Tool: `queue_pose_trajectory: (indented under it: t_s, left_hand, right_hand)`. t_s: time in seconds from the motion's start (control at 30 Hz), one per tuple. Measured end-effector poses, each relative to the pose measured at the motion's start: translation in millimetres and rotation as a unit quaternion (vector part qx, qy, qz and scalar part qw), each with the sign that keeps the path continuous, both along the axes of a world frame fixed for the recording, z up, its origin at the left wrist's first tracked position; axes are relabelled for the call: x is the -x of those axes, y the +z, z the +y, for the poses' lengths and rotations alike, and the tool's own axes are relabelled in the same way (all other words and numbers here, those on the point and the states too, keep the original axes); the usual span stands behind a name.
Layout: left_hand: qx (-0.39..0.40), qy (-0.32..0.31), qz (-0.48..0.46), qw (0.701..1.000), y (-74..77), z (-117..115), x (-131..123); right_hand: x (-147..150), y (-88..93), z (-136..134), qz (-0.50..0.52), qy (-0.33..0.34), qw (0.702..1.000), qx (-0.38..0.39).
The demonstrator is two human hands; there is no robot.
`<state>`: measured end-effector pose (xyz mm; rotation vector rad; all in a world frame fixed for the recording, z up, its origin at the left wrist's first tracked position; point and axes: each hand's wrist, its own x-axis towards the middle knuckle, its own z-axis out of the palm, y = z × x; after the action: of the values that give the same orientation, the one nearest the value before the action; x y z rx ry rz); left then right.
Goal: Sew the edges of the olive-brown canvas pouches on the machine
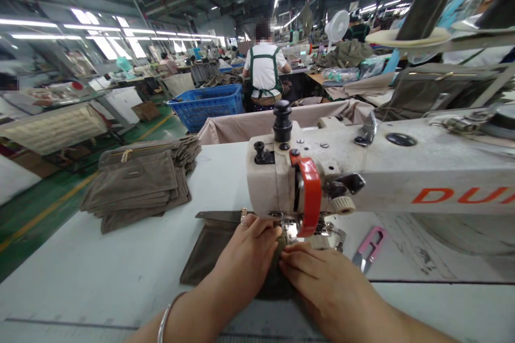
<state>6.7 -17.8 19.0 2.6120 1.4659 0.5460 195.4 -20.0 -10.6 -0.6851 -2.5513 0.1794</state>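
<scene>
A dark olive-brown fabric piece (209, 246) lies on the table beneath the head of a white sewing machine (386, 187). My left hand (253, 246), closed, grips the fabric just left of the lit needle area. Close to the needle on the right, my right hand (317, 278) has its fingers pressed together on the fabric's edge. The fabric between my hands is partly covered by my fingers. A metal zipper pull (243, 214) shows at the fabric's upper edge. An orange-red guard (310, 195) hangs at the machine's front.
Left on the white table (52, 278) lies a stack of brown fabric pieces with zippers (137, 177). Pink-handled thread snips (370, 246) rest right of my right hand. Beyond the table are a blue crate (207, 107) and a seated person (264, 67) facing away.
</scene>
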Motion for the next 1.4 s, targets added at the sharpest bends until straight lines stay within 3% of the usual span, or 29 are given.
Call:
queue_pose_trajectory:
  t_s: [0.17,0.27,0.4,0.53,0.6,0.67,0.77,0.83,0.93,1.07,1.4]
  left_hand:
    - [0.066,-0.004,-0.015,0.998,10.6,-4,8]
    - [0.116,-0.041,-0.025,0.992,15.8,-15,17]
    - [0.138,-0.063,0.001,0.988,16.7,-29,21]
    - [0.114,-0.061,-0.011,0.992,12.6,-30,15]
    - [0.096,-0.05,-0.02,0.994,8.5,-29,12]
    - [0.088,-0.037,-0.034,0.995,4.6,-28,12]
    - [0.078,-0.025,-0.075,0.994,1.6,-27,17]
    - [0.063,-0.051,-0.064,0.995,0.9,-27,20]
    - [0.039,-0.129,0.021,0.991,-2.4,-26,17]
    - [0.022,-0.144,0.091,0.985,-8.8,-23,9]
    - [-0.011,-0.145,0.058,0.988,-5.5,-6,11]
  right_hand:
    - [-17,30.3,7,0.015,0.023,0.991,0.135]
    - [-43,53.2,14,-0.017,-0.011,0.978,0.206]
    - [-62,52.0,26,-0.023,-0.006,0.964,0.266]
    - [-48,26.7,34,0.024,-0.145,0.973,0.178]
    - [-39,20.3,32,0.039,-0.175,0.975,0.129]
    - [-32,21.3,27,0.045,-0.129,0.984,0.115]
    - [-28,28.2,16,0.031,0.005,0.989,0.143]
    - [-26,30.4,11,0.01,0.059,0.986,0.157]
    - [-21,28.5,6,-0.011,0.065,0.987,0.149]
    - [-18,23.8,5,-0.024,0.066,0.989,0.127]
    - [-14,20.1,5,0.005,0.049,0.99,0.129]
